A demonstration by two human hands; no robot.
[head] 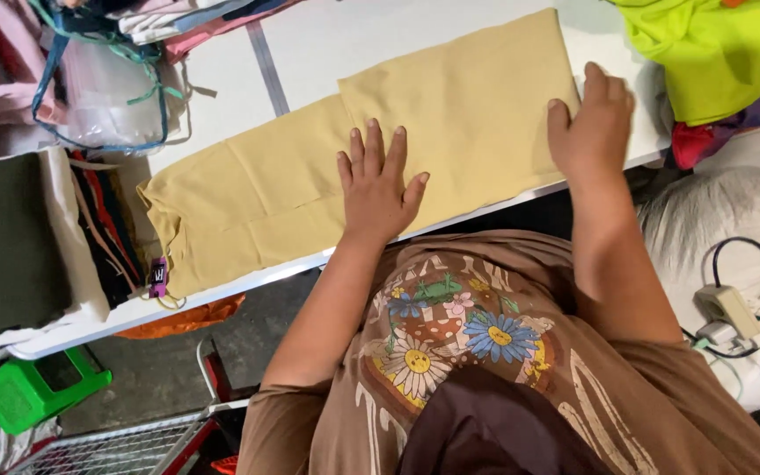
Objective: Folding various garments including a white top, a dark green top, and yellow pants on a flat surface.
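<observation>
Garment (pixel 310 176) — mustard-yellow, partly folded, smooth — flat on table (pixel 327 35).

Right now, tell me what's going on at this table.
A person in a brown printed shirt stands at a white table with a tan cloth spread on it, part of it folded over into a second layer. The left hand lies flat on the cloth near the table's front edge, fingers spread. The right hand rests on the folded layer's right edge. A lime-green garment lies on the table's far right, and a stack of folded fabrics sits to the left.
</observation>
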